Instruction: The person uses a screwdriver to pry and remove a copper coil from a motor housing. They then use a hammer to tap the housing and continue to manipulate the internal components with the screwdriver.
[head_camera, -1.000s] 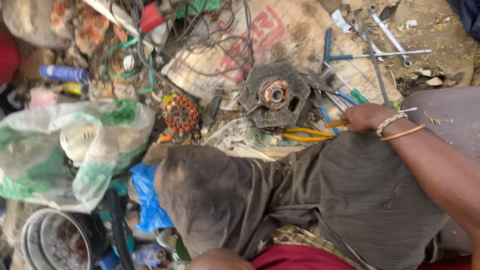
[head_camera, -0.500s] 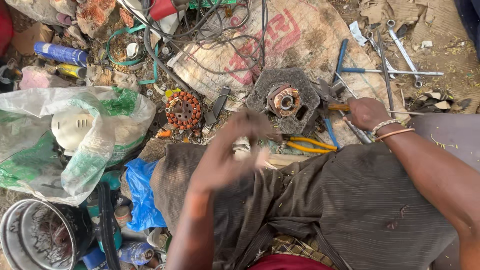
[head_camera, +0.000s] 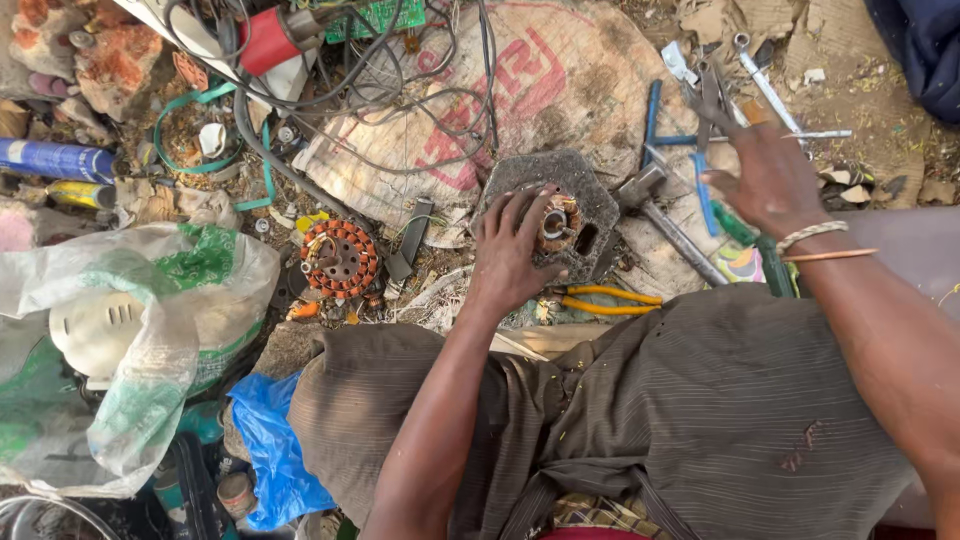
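Left fingers (head_camera: 520, 215): spread and pressed down on the grey motor housing (head_camera: 590, 205), tips at its rusty central hub (head_camera: 558, 222); resting on it, not clenched round it.
Left hand (head_camera: 512, 255): palm down on the near-left edge of the housing.
Right fingers (head_camera: 735, 150): splayed loose, holding nothing.
Right hand (head_camera: 768, 180): hovers over the tools to the right of the housing; wristbands (head_camera: 825, 243) at the wrist.
Motor housing: lies flat on the ground on a printed sack (head_camera: 560, 90), just beyond the person's knee.
Hammer (head_camera: 665, 215): touches the housing's right side.
Yellow-handled pliers (head_camera: 605, 300): just in front of the housing.
Spanners (head_camera: 765, 85): beyond the right hand.
Copper-wound stator (head_camera: 338, 258): on the ground left of the housing, apart from it.
Plastic bag (head_camera: 130, 340): far left.
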